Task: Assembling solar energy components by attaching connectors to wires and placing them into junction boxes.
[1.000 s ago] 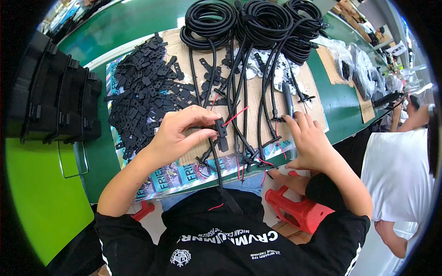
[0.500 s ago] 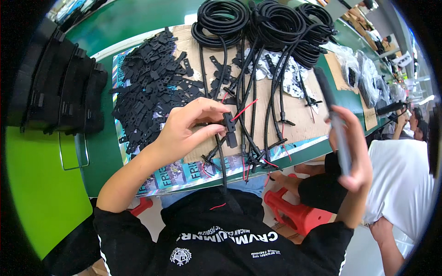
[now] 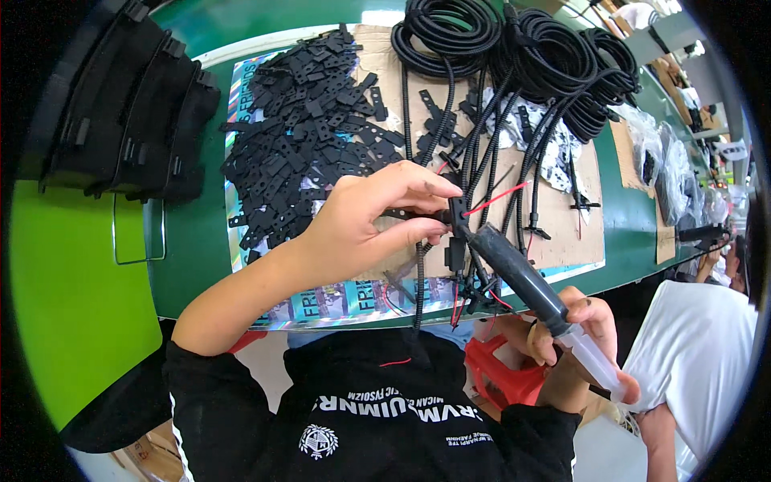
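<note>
My left hand pinches a small black plastic connector on the end of a black corrugated cable, with a red wire beside it. My right hand grips a syringe with a black barrel and a clear plunger end. The syringe's dark tip touches the connector held by my left fingers. Both hands hover above the near edge of the green table.
A heap of flat black plastic clips lies on a printed sheet at left. Coils of black corrugated cable sit at the back on cardboard. Black trays are stacked far left. A red stool stands below. Another person in white is at right.
My right hand left the cables on the table, picked up the syringe and brought its tip to the connector. My left hand lifted the connector slightly.
</note>
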Available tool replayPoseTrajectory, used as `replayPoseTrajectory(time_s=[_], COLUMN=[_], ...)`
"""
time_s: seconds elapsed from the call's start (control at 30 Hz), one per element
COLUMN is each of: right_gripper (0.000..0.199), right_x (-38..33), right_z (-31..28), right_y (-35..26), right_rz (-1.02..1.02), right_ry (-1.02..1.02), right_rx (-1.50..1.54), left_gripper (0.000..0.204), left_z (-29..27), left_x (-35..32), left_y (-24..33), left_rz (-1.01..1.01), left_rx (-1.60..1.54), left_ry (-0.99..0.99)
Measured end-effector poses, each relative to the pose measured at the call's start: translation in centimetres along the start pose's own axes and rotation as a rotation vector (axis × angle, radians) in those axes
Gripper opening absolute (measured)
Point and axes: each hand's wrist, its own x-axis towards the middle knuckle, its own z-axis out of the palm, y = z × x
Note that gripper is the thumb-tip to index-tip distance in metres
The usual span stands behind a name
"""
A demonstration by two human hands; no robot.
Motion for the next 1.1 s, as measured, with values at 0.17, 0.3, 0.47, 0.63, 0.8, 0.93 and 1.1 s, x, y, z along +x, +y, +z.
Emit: replayPoseTrajectory(time_s=[0.17, 0.3, 0.47, 0.63, 0.8, 0.93, 1.1], right_gripper=[0.121, 0.122, 0.125, 0.127, 0.126, 0.125, 0.124], right_x=[0.0, -0.2, -0.3, -0.9, -0.9, -1.0, -1.5], right_z=[-0.7, -0.2, -0.1, 0.1, -0.1, -0.1, 0.5], right_y=[0.0, 0.0, 0.0, 0.2, 0.7, 0.8, 0.7], right_rz=[0.025, 0.05, 0.026, -0.006, -0.021, -0.042, 0.002], right_ry=[-0.01, 0.013, -0.044, -0.051, -0.082, -0.081, -0.014], right_rx=[-0.005, -0.021, -0.225, -0.306, -0.269, -0.296, -0.315], left_gripper=[0.033, 0.033, 0.031, 0.031, 0.031, 0.031, 0.031], left_z=[-0.2, -0.2, 0.1, 0.4, 0.5, 0.6, 0.7], left_x=[-0.1, -0.1, -0.2, -0.3, -0.4, -0.5, -0.5], left_y=[0.0, -0.1, -0.1, -0.1, -0.2, -0.3, -0.4], left_rz=[0.005, 0.012, 0.028, 0.055, 0.063, 0.055, 0.055], left_rx=[0.017, 0.02, 0.057, 0.113, 0.137, 0.143, 0.126], left_ry=[-0.005, 0.006, 0.042, 0.063, 0.069, 0.066, 0.071])
